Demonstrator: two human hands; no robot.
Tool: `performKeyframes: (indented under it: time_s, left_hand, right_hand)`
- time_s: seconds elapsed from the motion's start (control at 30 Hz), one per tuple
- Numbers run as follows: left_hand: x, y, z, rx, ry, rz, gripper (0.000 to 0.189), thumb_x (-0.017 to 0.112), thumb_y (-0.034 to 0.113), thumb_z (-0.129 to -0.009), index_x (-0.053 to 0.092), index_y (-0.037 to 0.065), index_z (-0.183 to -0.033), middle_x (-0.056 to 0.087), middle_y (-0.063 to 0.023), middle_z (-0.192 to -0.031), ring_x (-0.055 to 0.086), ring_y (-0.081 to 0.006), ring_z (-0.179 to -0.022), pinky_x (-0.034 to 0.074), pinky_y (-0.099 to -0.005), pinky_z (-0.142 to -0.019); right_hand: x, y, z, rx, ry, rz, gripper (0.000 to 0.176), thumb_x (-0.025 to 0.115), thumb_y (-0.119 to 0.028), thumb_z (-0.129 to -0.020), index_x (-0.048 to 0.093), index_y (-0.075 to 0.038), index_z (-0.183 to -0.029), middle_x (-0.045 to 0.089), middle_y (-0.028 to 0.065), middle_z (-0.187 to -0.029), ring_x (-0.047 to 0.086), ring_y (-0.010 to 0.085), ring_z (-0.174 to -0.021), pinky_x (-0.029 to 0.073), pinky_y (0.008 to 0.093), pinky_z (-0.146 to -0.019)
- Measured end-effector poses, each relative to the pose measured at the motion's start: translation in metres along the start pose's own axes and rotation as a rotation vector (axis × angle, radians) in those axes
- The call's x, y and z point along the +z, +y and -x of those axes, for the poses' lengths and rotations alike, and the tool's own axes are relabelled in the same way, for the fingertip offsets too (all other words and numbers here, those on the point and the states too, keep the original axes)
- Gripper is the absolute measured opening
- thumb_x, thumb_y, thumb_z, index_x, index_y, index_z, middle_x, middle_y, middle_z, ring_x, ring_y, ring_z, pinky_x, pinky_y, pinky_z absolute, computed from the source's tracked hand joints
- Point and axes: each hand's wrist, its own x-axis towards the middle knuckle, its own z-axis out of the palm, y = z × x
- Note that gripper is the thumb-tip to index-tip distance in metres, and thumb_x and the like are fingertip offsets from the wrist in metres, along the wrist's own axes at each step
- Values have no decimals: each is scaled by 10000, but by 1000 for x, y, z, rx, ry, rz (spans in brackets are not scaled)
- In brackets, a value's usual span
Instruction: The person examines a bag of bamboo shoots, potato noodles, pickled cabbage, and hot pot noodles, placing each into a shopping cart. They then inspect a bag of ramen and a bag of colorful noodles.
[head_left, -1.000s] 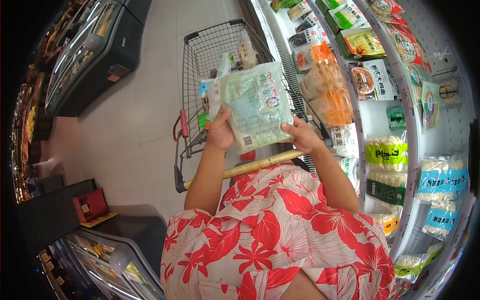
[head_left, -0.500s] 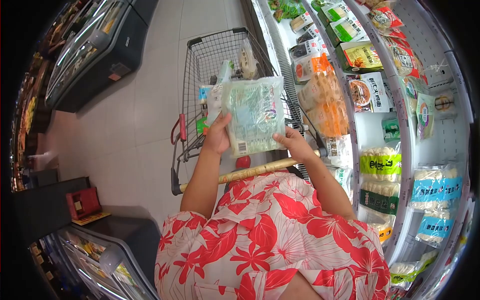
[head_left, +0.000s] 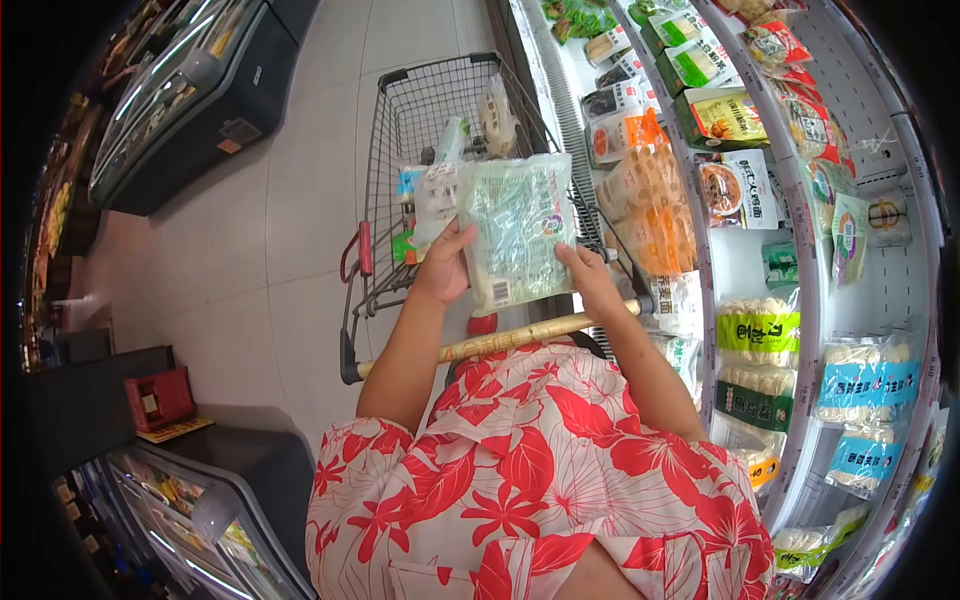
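Note:
A clear plastic food packet (head_left: 515, 225) with pale green print is held up in front of me, over the near end of the shopping cart (head_left: 395, 120). My left hand (head_left: 446, 265) grips its left edge, thumb on the front face. On the right edge, my right hand (head_left: 590, 280) pinches it the same way. What the packet contains is hard to make out. Behind it, partly covered, a white bag (head_left: 436, 200) lies in the cart, near a packaged item in clear wrap (head_left: 496, 125) at the far end.
The cart's yellowish handle (head_left: 500, 336) crosses just before my body. To the right, refrigerated shelves hold several noodle packs (head_left: 760, 330) and orange-topped bags (head_left: 655, 240). Dark freezer cabinets (head_left: 190, 110) stand left, across the tiled floor (head_left: 300, 230). A red box (head_left: 160, 398) sits on the nearer left cabinet.
The packet has shifted slightly right and turned a little, uncovering more of the white bag behind it. Both hands keep hold, and the right one sits a little higher on its edge.

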Motion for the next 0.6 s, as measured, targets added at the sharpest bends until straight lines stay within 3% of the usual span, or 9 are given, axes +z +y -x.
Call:
performKeyframes:
  time_s: [0.33, 0.6]
  left_hand:
    - [-1, 0, 1, -6, 33, -27, 387, 554, 94, -899, 501, 54, -1280, 566, -94, -1240, 542, -242, -1152, 440, -426, -991]
    - [1, 0, -1, -15, 19, -40, 381, 567, 116, -896, 501, 55, -1266, 573, -80, -1218, 555, -228, -1121, 446, -406, -978]
  right_hand:
    - [3, -1, 6, -152, 188, 375, 533, 465, -464, -935, 616, 45, -987, 578, 111, -704, 489, 164, -640, 424, 309, -630]
    - [5, -6, 8, -161, 213, 454, 571, 426, -476, -946, 611, 63, -974, 618, 179, -760, 563, 217, -700, 440, 341, -692]
